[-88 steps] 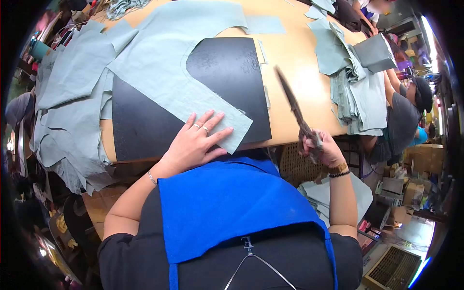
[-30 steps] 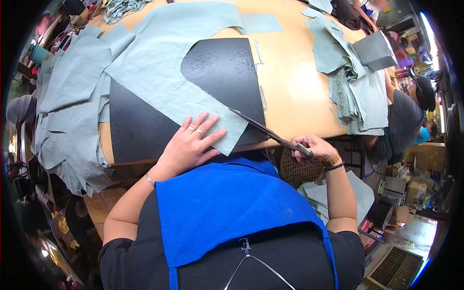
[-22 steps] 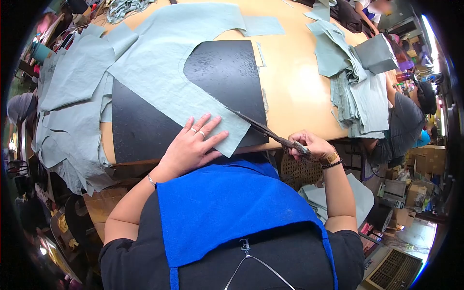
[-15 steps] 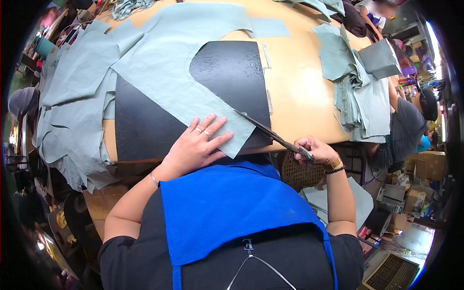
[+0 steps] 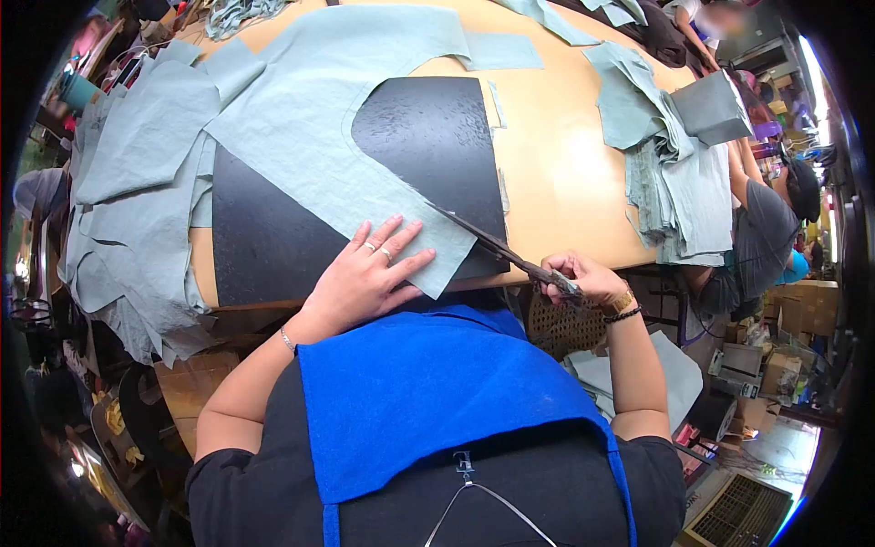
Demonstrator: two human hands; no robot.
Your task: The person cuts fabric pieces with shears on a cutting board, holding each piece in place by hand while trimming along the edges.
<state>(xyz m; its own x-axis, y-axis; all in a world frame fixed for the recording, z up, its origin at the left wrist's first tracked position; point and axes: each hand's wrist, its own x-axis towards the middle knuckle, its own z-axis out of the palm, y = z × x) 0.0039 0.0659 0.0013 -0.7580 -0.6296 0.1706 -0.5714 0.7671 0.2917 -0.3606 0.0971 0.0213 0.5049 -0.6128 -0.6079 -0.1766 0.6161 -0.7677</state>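
Observation:
A pale grey-green fabric piece (image 5: pixel 301 118) with a curved inner edge lies across a black board (image 5: pixel 428 118). My left hand (image 5: pixel 369 269) rests flat near the fabric's front end, fingers spread, with rings on two of them. In my right hand (image 5: pixel 588 276) are long dark scissors (image 5: pixel 497 246), gripped by their handles just past the table's front edge. The blades reach up and left along the fabric's right edge, their tips touching it. Whether the blades are parted is hard to make out.
Layered fabric pieces (image 5: pixel 137 201) hang over the table's left edge. More folded fabric (image 5: pixel 697 201) is stacked at the right, by a grey-green box-like block (image 5: pixel 714 108). Thin scraps (image 5: pixel 497 105) lie along the board's right side. Another person (image 5: pixel 761 228) is at the far right.
My right hand and the scissors have moved a little left and up along the fabric edge. At the table's far side, a fabric piece has shifted. My left hand stays on the fabric.

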